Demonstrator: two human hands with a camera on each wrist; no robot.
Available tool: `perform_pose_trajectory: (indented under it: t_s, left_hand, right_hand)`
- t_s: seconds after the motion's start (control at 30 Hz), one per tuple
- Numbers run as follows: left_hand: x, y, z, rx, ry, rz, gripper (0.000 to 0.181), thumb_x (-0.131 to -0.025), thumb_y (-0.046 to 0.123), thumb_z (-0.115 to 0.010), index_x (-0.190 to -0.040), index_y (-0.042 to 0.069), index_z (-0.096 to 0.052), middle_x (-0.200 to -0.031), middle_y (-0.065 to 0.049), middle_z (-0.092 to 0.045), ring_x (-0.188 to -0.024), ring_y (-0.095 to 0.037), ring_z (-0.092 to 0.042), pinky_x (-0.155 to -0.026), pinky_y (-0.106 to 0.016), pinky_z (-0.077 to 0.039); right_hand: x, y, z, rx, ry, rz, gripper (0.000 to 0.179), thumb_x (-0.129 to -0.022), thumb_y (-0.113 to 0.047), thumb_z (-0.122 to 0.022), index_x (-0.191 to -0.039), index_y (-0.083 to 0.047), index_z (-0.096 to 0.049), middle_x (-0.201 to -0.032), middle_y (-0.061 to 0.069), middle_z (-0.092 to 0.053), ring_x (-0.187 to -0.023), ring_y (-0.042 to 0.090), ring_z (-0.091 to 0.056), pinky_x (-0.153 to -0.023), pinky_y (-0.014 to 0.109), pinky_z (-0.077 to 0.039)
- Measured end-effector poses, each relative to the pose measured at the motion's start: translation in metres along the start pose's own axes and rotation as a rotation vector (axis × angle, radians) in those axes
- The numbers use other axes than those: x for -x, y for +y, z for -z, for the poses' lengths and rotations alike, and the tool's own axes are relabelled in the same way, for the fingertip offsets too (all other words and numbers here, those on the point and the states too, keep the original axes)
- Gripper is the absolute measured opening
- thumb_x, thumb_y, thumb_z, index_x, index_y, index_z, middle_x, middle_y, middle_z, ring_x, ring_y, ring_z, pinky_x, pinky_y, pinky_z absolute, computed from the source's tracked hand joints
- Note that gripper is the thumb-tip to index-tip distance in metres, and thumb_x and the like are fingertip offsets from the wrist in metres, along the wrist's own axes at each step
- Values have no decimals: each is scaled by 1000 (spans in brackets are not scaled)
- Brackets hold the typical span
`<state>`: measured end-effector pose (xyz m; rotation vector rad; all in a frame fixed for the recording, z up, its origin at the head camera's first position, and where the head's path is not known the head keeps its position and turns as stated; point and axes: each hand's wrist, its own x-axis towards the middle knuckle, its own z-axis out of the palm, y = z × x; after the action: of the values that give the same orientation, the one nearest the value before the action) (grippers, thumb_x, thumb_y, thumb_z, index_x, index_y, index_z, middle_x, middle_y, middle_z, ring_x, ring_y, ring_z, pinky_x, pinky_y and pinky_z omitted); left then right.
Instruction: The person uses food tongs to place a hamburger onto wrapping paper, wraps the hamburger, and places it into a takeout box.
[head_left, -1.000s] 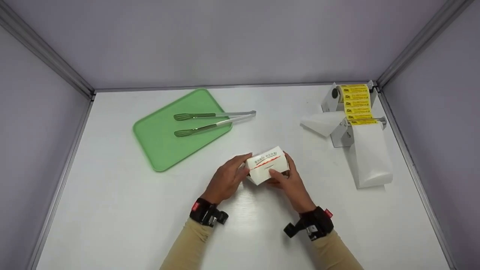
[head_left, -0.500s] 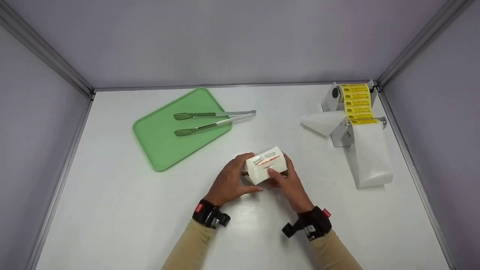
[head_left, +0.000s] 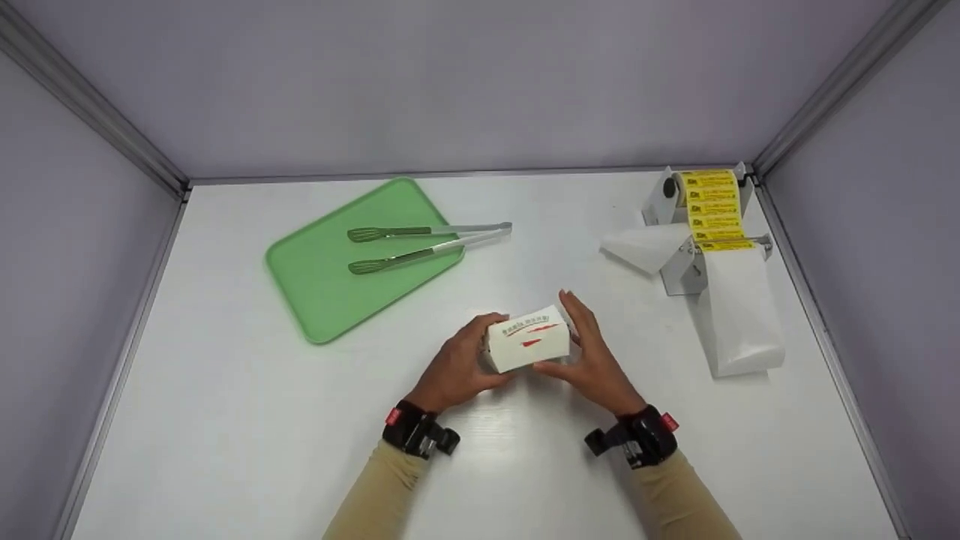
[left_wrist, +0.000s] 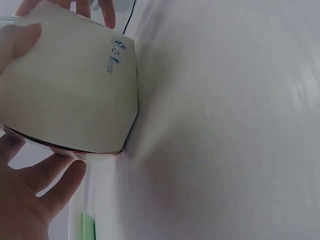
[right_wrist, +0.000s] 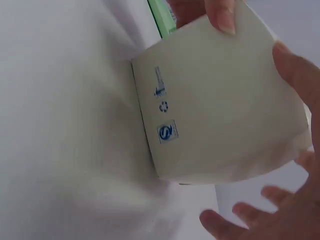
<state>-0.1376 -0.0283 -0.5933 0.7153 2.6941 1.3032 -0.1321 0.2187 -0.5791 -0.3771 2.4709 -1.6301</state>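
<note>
A small white paper food box (head_left: pixel 529 346) with lettering and red marks on its top stands in front of me, its bottom edge right at the table. My left hand (head_left: pixel 455 367) grips its left end, thumb on the near face and fingers along the side, as the left wrist view of the box (left_wrist: pixel 75 90) shows. Around the right end, my right hand (head_left: pixel 595 369) has its fingers straight and spread. In the right wrist view its thumb lies at the edge of the box (right_wrist: pixel 215 110), while the other fingers stand off the side. Blue printed symbols mark the near face.
Metal tongs (head_left: pixel 405 257) lie open across a green tray (head_left: pixel 322 300) at the back left, handles past its edge. A label dispenser (head_left: pixel 682 270) with a roll of yellow labels (head_left: pixel 714 208) and hanging white backing paper (head_left: pixel 742 315) stands at the right.
My left thumb has come down off the top to the near side. My right thumb has left the top and the right fingers have spread away. The box has tilted back and lowered slightly.
</note>
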Motion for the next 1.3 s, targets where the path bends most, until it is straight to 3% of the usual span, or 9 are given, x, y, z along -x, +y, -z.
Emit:
perform_pose_trajectory:
  t_s: [0.17, 0.33, 0.5, 0.67, 0.83, 0.93, 1.03, 1.13, 1.3]
  left_hand:
    - [1, 1, -4, -2, -40, -6, 83, -86, 33, -82, -150, 16, -33, -145, -4, -54, -133, -16, -53, -112, -40, -47]
    - [1, 0, -7, 10, -4, -2, 75, -87, 36, -80, -146, 16, -37, -138, -2, -58, -127, -14, -57, -108, -38, -49]
    - [1, 2, -7, 21, 19, 20, 70, -88, 39, -79, -142, 15, -42, -132, -2, -62, -119, -14, -61, -102, -37, -53]
    - [4, 4, -5, -116, 57, 9, 76, -85, 42, -80, -145, 15, -43, -133, -4, -66, -110, -15, -67, -91, -36, -57]
    - [11, 8, -4, -263, 95, 28, 82, -84, 46, -80, -148, 13, -43, -141, -5, -64, -102, -16, -72, -78, -36, -60]
    - [16, 12, -3, -213, 60, 72, 84, -86, 47, -78, -152, 14, -36, -139, -8, -63, -106, -20, -71, -82, -39, -60]
    - [18, 16, -1, -97, 11, 116, 90, -88, 51, -73, -157, 18, -25, -142, -8, -58, -123, -21, -64, -99, -41, -56]
    - [21, 18, 1, -25, -18, 145, 95, -88, 55, -71, -160, 21, -20, -152, -6, -50, -138, -21, -52, -112, -43, -47]
    - [26, 21, 5, 58, -32, 188, 95, -86, 52, -73, -161, 26, -21, -164, -9, -34, -152, -32, -32, -121, -50, -36]
  right_hand:
    - [-1, 4, 1, -85, -147, -5, 102, -87, -25, -80, -164, -24, -12, -170, 2, -18, -155, 21, -23, -120, 52, -33]
    - [2, 3, -3, -28, -125, 33, 93, -87, -23, -79, -160, -16, -21, -161, 12, -36, -148, 18, -36, -120, 45, -32]
    - [5, 3, -5, 42, -77, 80, 83, -88, -22, -78, -155, -11, -30, -151, 15, -48, -140, 19, -46, -116, 48, -38]
    - [9, 4, -7, 66, -60, 93, 84, -87, -22, -79, -154, -11, -29, -148, 8, -52, -138, 19, -48, -115, 49, -40]
    - [11, 5, -10, 60, -85, 52, 92, -87, -28, -80, -158, -12, -22, -148, 4, -52, -137, 18, -49, -115, 49, -40]
    - [11, 5, -14, 68, -113, 11, 103, -88, -35, -78, -162, -14, -10, -158, 8, -42, -146, 20, -40, -119, 49, -36]
    - [10, 3, -17, 53, -127, -31, 110, -89, -40, -77, -164, -17, 0, -163, 11, -36, -151, 23, -34, -121, 51, -33]
    - [10, 0, -18, 39, -129, -64, 112, -88, -42, -77, -164, -22, 3, -164, 9, -34, -152, 26, -32, -122, 54, -30]
    - [10, -3, -19, 38, -133, -72, 113, -86, -45, -77, -165, -23, 1, -167, 4, -27, -152, 24, -31, -121, 54, -32]
